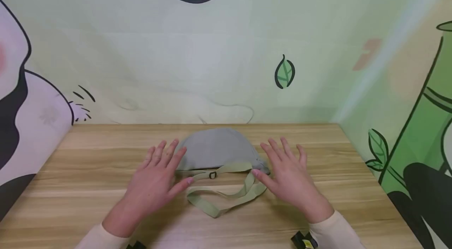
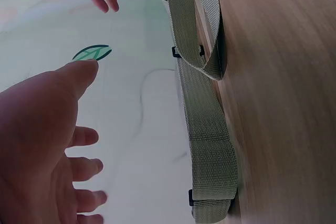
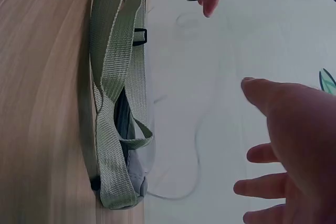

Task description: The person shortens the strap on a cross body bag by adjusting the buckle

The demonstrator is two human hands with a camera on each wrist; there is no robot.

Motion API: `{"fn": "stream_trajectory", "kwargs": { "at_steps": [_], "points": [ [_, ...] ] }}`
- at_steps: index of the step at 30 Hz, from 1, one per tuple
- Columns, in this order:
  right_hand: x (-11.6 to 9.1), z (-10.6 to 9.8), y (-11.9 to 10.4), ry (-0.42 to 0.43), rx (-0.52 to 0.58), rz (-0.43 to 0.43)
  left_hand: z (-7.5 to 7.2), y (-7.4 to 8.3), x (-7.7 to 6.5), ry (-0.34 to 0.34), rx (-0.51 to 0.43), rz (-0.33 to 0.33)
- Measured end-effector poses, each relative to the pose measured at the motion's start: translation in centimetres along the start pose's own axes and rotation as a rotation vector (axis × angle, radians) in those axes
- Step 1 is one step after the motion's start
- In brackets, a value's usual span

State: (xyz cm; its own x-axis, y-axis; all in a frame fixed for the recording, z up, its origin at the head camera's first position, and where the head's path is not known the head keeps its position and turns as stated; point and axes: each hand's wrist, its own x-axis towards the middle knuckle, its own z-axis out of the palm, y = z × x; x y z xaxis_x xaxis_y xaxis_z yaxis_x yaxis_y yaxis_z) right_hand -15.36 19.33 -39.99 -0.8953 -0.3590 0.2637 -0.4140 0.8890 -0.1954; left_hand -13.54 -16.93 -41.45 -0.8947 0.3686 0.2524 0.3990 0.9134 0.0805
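A grey half-round waist bag (image 1: 219, 149) lies on the wooden table, its curved side toward the wall. Its pale green webbing strap (image 1: 215, 210) is looped loosely on the near side, with a small black buckle (image 1: 212, 175) on it. My left hand (image 1: 155, 182) hovers at the bag's left end, fingers spread and holding nothing. On the other side my right hand (image 1: 291, 178) is held likewise, fingers apart, by the bag's right end. Both wrist views show a gap between the palm and the strap (image 2: 210, 140). In the right wrist view a dark zipper (image 3: 122, 116) shows behind the strap.
The wood-grain table (image 1: 88, 154) ends at a wall covering (image 1: 226, 64) printed with leaves and cartoon figures. Another printed panel (image 1: 416, 131) stands along the right side. A black device (image 1: 304, 240) is worn at the right wrist.
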Motion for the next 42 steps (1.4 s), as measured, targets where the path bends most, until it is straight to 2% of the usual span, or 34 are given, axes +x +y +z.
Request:
{"fn": "stream_trajectory", "kwargs": {
  "at_steps": [7,11,19,23,28,31,42],
  "points": [
    [0.1,0.3,0.1,0.176,0.013,-0.109,0.2,0.0,-0.1,0.103,0.003,0.073],
    [0.0,0.5,0.0,0.210,0.025,-0.153,0.3,0.0,-0.3,0.138,0.018,0.104],
    [-0.3,0.7,0.1,0.169,0.055,-0.193,0.3,0.1,0.0,0.144,0.014,0.141],
    [-0.4,0.8,0.0,0.115,0.054,-0.203,0.7,0.1,0.1,0.146,0.004,0.226],
    [-0.5,1.2,-0.1,0.110,0.047,-0.240,1.0,0.1,0.1,0.114,-0.017,0.355],
    [-0.4,1.3,-0.2,0.102,0.034,-0.259,1.1,0.1,0.1,0.094,-0.034,0.396],
    [-0.2,2.1,-0.8,0.068,0.020,-0.346,1.1,0.1,-0.1,0.050,-0.061,0.391]
  ]
}}
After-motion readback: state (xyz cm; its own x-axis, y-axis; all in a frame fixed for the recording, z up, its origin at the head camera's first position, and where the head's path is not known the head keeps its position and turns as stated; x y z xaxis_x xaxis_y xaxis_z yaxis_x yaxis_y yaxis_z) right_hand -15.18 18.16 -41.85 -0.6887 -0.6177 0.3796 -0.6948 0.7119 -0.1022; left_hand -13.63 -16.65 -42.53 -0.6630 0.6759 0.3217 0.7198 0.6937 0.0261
